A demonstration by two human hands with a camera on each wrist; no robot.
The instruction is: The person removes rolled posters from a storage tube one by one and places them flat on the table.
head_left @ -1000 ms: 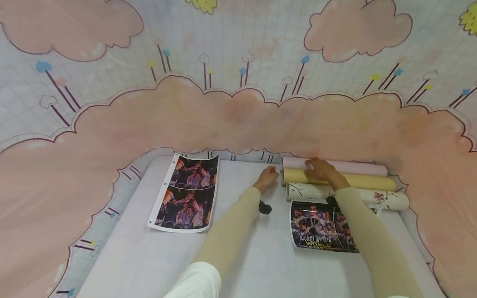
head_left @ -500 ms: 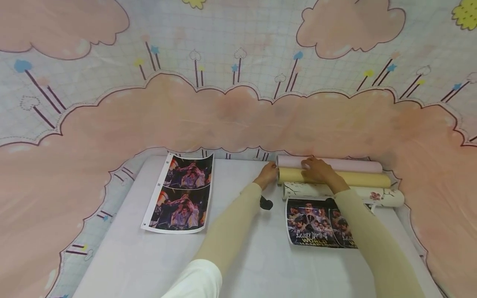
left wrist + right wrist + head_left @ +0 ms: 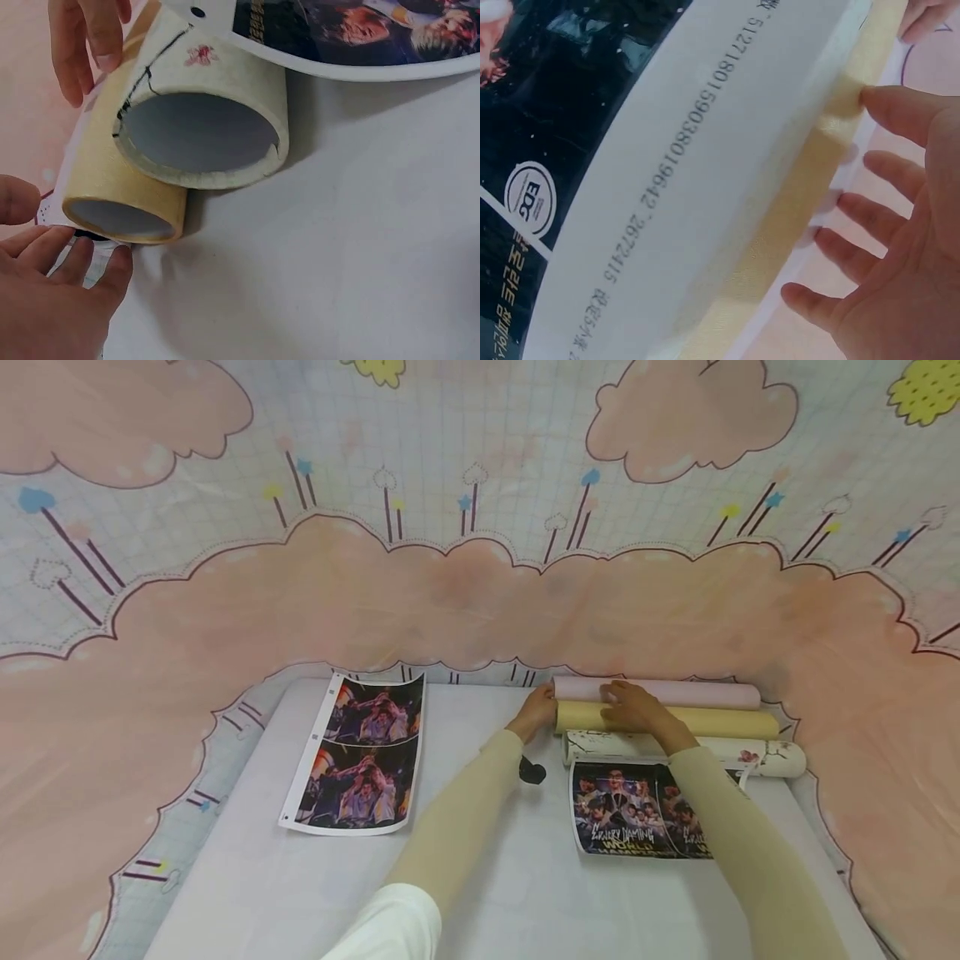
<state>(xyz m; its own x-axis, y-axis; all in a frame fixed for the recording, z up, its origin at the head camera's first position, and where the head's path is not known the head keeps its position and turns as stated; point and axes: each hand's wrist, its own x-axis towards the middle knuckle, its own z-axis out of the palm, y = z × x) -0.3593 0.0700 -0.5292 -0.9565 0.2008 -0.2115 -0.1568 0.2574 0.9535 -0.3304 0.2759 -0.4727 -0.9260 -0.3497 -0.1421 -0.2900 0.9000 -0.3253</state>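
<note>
Three rolls of paper lie side by side at the back right of the table: a pale pink roll (image 3: 712, 695) farthest back, a yellow roll (image 3: 731, 723) and a thicker white floral roll (image 3: 780, 758). At the left end of the pink roll, my left hand (image 3: 534, 714) rests its fingertips against the edge. Its fingers (image 3: 112, 274) look spread in the left wrist view. My right hand (image 3: 911, 247) reaches over the rolls, thumb on the yellow one and loosely spread fingertips along the pink one. The pink roll's open end is mostly hidden by the left hand.
A glossy poster (image 3: 615, 814) lies in front of the floral roll, partly under my right forearm. Another two-panel poster (image 3: 360, 777) lies on the left side of the white table (image 3: 525, 893). A cloud-patterned cloth (image 3: 450, 602) rises behind the table.
My left hand has moved slightly right, up to the left end of the pink roll. The right hand stays over the rolls. The whole head view has shifted a little.
</note>
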